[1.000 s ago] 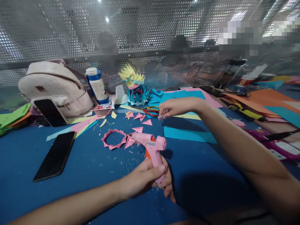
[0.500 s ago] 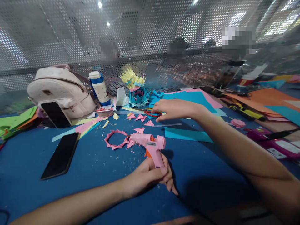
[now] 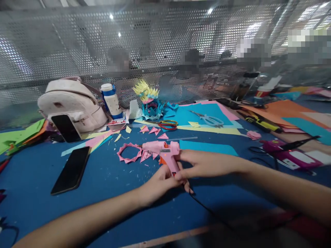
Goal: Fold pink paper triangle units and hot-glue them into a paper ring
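Observation:
A pink hot glue gun (image 3: pixel 167 150) with an orange trigger points left above the blue table. My left hand (image 3: pixel 161 184) is closed round the lower part of its handle. My right hand (image 3: pixel 204 163) grips the same handle from the right, thumb at its base and fingers partly hidden behind the gun. Just past the nozzle lies a ring of folded pink paper (image 3: pixel 119 155). Several pink paper triangles (image 3: pixel 155 131) lie beside and behind the gun. A clear glue stick (image 3: pixel 182 139) rests behind it, near a blue paper strip (image 3: pixel 209 148).
Red-and-yellow-handled scissors (image 3: pixel 169 125) and light-blue scissors (image 3: pixel 210 120) lie farther back. A phone (image 3: pixel 71 170), a white backpack (image 3: pixel 69 101) and a bottle (image 3: pixel 111 101) stand or lie left. Behind is a yellow-and-blue paper model (image 3: pixel 151 108); a purple device (image 3: pixel 289 155) with cables is right.
My right hand has come back from the red-handled scissors to the glue gun's handle. The scissors now lie uncovered. My left hand still holds the gun; the view has shifted slightly.

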{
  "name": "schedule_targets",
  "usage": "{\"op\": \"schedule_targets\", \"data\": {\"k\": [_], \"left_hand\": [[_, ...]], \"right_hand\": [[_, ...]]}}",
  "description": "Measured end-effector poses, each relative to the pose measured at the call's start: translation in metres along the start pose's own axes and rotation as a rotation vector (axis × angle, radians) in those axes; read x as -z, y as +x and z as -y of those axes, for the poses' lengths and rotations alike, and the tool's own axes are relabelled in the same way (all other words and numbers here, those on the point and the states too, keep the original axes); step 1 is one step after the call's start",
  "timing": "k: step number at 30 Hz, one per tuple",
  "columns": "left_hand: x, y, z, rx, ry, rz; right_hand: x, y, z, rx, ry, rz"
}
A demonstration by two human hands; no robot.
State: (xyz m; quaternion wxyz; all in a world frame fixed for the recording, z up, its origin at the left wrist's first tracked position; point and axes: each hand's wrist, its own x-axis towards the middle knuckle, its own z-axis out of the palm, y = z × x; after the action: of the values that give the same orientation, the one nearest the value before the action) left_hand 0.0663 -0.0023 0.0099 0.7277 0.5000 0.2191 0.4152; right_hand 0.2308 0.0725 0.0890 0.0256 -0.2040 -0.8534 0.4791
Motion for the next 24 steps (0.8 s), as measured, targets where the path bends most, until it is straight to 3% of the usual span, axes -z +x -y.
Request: {"op": "schedule_targets", "data": {"k": [3, 5, 10, 14, 18, 20, 24], "left_hand": [[-0.005, 0.003, -0.005, -0.01, 0.102, -0.031], [-0.007, 0.004, -0.008, -0.013, 0.152, -0.057], [-0.001, -0.009, -0.019, -0.052, 0.282, -0.113], [0.013, -0.028, -0.042, -0.015, 0.508, -0.104], [0.033, -0.042, -0.061, -0.057, 0.931, -0.293], [0.042, -0.044, -0.06, -0.022, 1.129, -0.35], [0.046, -0.041, -0.045, 0.094, 1.278, -0.298]], "right_hand": [[-0.02, 0.0, -0.008, -0.111, 0.312, 0.034], [-0.027, 0.003, -0.014, -0.122, 0.4, -0.049], [-0.022, 0.009, -0.021, -0.012, 0.41, -0.307], [-0.009, 0.0, -0.021, 0.081, 0.351, -0.418], [-0.002, -0.012, -0.027, 0.048, 0.357, -0.444], [-0.001, -0.014, -0.031, 0.039, 0.395, -0.472], [0.0, -0.01, -0.034, 0.052, 0.394, -0.525]]}}
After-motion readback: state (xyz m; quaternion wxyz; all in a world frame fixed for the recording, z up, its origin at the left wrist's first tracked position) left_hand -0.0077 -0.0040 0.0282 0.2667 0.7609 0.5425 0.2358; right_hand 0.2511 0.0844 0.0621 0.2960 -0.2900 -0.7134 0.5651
